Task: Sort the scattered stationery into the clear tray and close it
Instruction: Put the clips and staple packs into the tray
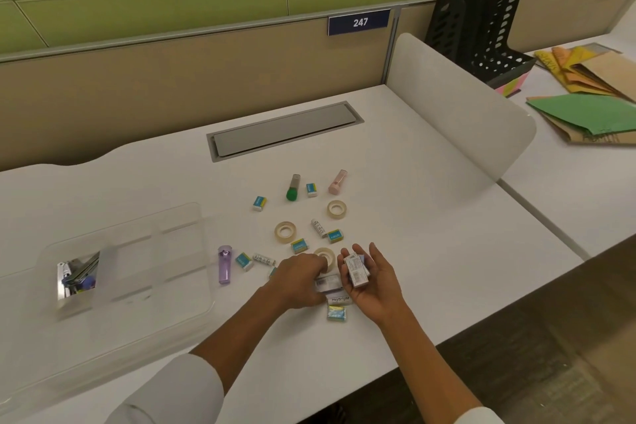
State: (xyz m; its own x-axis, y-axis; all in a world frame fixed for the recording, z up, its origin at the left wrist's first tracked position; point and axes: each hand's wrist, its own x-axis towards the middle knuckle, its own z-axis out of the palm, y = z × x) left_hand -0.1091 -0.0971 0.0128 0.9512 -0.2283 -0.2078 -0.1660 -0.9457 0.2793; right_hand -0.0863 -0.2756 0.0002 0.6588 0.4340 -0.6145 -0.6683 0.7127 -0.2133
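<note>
Three tape rolls are lying on the white desk (413, 203): one (336, 209) farthest out, one (285, 232) left of it, and one (325, 256) touching the fingertips of the left hand (298, 280). Six or so small blue-labelled erasers are sitting scattered around them, for instance at (259, 203), (311, 189) and (334, 236); one more may be hiding behind the left hand. Two white cylinders (319, 228) (264, 259) are lying among them, along with a green-capped glue stick (293, 188), a pink piece (337, 181) and a purple one (224, 264).

The right hand (370, 280) is cupping a few small boxes (356, 268), palm up with the fingers curled around them. The left hand is reaching palm down and gripping another small box (327, 284) on the desk just beside the right palm.

The clear tray (155, 234) is standing open well to the left of both hands, with a few metal and blue items (77, 275) filling its front-left compartment.
</note>
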